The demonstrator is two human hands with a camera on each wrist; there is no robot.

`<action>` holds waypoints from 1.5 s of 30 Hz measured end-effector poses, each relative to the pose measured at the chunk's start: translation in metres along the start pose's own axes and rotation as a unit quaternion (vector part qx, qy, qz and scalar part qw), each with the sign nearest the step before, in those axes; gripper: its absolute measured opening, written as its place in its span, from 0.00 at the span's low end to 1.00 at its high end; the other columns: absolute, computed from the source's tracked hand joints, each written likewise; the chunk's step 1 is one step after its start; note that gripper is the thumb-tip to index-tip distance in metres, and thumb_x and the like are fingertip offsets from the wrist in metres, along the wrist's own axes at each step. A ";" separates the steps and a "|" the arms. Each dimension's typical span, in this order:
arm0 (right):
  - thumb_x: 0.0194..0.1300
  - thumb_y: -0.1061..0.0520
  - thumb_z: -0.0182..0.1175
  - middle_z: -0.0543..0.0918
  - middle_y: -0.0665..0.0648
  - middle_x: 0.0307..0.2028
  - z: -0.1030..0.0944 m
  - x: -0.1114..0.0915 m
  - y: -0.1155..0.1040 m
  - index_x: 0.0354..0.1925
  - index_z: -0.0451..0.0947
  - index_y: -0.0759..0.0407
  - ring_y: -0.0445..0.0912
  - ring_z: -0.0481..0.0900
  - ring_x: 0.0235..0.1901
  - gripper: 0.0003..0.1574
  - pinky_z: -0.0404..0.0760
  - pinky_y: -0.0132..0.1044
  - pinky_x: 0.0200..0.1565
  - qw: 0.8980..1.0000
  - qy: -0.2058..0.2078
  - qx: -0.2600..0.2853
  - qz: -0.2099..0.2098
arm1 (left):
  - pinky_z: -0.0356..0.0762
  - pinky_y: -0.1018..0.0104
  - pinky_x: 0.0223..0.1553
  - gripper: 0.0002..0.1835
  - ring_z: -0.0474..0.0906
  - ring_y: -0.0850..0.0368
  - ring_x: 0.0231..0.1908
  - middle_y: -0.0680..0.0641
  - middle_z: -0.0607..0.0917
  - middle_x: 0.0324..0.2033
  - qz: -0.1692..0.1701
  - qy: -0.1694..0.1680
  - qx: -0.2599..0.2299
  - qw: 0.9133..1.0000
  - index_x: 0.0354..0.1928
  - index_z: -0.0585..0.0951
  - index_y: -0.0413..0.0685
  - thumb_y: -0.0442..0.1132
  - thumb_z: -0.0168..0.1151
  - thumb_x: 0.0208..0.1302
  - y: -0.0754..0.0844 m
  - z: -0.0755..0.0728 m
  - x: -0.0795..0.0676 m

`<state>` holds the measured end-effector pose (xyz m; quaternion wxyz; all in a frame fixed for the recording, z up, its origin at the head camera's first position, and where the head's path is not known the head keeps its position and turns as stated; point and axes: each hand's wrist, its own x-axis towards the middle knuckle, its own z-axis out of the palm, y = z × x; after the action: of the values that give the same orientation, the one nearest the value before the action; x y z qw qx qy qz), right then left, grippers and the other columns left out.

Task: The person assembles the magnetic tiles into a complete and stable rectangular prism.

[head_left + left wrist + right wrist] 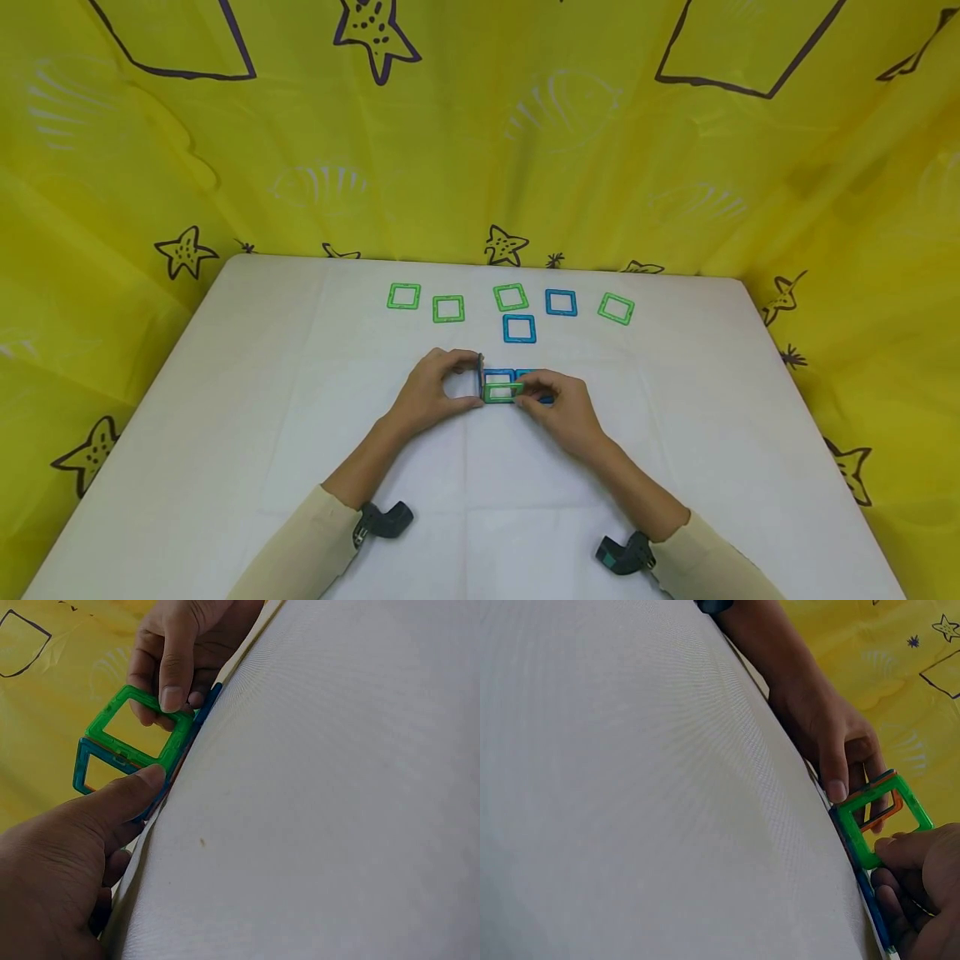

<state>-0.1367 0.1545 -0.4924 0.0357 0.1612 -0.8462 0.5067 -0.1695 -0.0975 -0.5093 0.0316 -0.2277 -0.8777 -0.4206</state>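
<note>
My left hand [423,392] grips a blue square magnetic tile frame [480,377] that stands on edge, thumb low and fingers at the top. Beside it, my right hand [564,408] pinches the right side of a green square tile frame [177,741], which also stands upright. The green tile meets the upright blue one at a corner, and the left thumb touches that corner. Behind the green tile, flat blue tiles [498,372] lie side by side, partly hidden by the right fingers. An orange edge [896,801] shows through the green frame in the right wrist view.
Farther back lie loose tiles: green ones [403,286], [448,297], [511,287], [617,297] and blue ones [561,292], [519,317]. A white cloth [375,333] covers the table. Yellow patterned curtain [465,167] hangs behind and at both sides.
</note>
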 end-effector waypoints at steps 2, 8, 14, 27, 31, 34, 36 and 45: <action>0.61 0.71 0.73 0.88 0.52 0.35 0.000 0.000 0.000 0.44 0.88 0.64 0.46 0.84 0.35 0.13 0.84 0.35 0.41 1.000 -0.001 0.003 0.000 | 0.77 0.56 0.51 0.36 0.77 0.55 0.47 0.50 0.85 0.47 0.000 0.000 0.001 1.000 0.62 0.83 0.48 0.42 0.87 0.50 0.000 0.000 0.000; 0.61 0.71 0.74 0.88 0.52 0.35 -0.001 0.001 0.001 0.44 0.88 0.65 0.45 0.84 0.35 0.13 0.84 0.35 0.41 1.000 -0.002 0.006 -0.001 | 0.77 0.56 0.51 0.36 0.77 0.55 0.47 0.50 0.85 0.47 0.005 0.002 0.005 1.000 0.62 0.83 0.48 0.42 0.87 0.50 0.000 -0.001 0.001; 0.60 0.71 0.74 0.88 0.51 0.34 0.000 0.001 0.002 0.44 0.89 0.63 0.45 0.83 0.34 0.13 0.83 0.34 0.40 1.000 0.001 0.001 0.002 | 0.77 0.56 0.51 0.35 0.77 0.55 0.47 0.51 0.85 0.47 0.008 0.004 0.004 1.000 0.62 0.83 0.48 0.42 0.87 0.50 0.000 -0.001 0.002; 0.60 0.71 0.75 0.88 0.51 0.35 0.000 0.002 0.002 0.43 0.88 0.64 0.45 0.83 0.35 0.12 0.83 0.34 0.41 1.000 0.000 0.001 0.006 | 0.77 0.55 0.51 0.35 0.77 0.56 0.48 0.51 0.87 0.51 0.010 0.002 -0.002 1.000 0.62 0.83 0.48 0.42 0.87 0.50 -0.002 0.000 0.004; 0.60 0.71 0.75 0.88 0.52 0.35 0.000 0.002 0.001 0.44 0.88 0.64 0.45 0.83 0.35 0.13 0.84 0.34 0.41 1.000 0.000 0.003 0.006 | 0.77 0.55 0.51 0.35 0.77 0.56 0.48 0.51 0.88 0.51 0.008 -0.001 -0.005 1.000 0.62 0.83 0.48 0.42 0.87 0.50 -0.002 -0.001 0.004; 0.60 0.71 0.74 0.87 0.52 0.34 0.000 0.001 0.001 0.44 0.88 0.65 0.45 0.83 0.35 0.13 0.84 0.35 0.41 1.000 -0.001 0.004 0.005 | 0.76 0.55 0.51 0.35 0.77 0.56 0.48 0.51 0.88 0.52 0.007 0.000 -0.006 1.000 0.62 0.83 0.48 0.42 0.87 0.50 -0.002 -0.001 0.004; 0.60 0.71 0.74 0.87 0.52 0.34 0.000 0.001 0.001 0.44 0.88 0.65 0.45 0.83 0.35 0.13 0.84 0.35 0.41 1.000 -0.001 0.004 0.004 | 0.76 0.55 0.50 0.35 0.76 0.56 0.47 0.52 0.88 0.53 0.006 0.000 -0.007 1.000 0.62 0.83 0.49 0.42 0.87 0.50 -0.002 -0.001 0.003; 0.60 0.71 0.75 0.87 0.50 0.33 0.001 -0.001 0.002 0.43 0.88 0.64 0.44 0.83 0.34 0.12 0.84 0.35 0.41 1.000 -0.003 0.007 0.005 | 0.76 0.55 0.51 0.35 0.77 0.56 0.47 0.52 0.89 0.53 0.006 -0.001 -0.005 1.000 0.63 0.83 0.49 0.43 0.86 0.51 -0.003 0.000 0.001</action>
<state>-0.1367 0.1550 -0.4948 0.0291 0.1586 -0.8437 0.5120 -0.1720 -0.0986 -0.5114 0.0318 -0.2333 -0.8741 -0.4248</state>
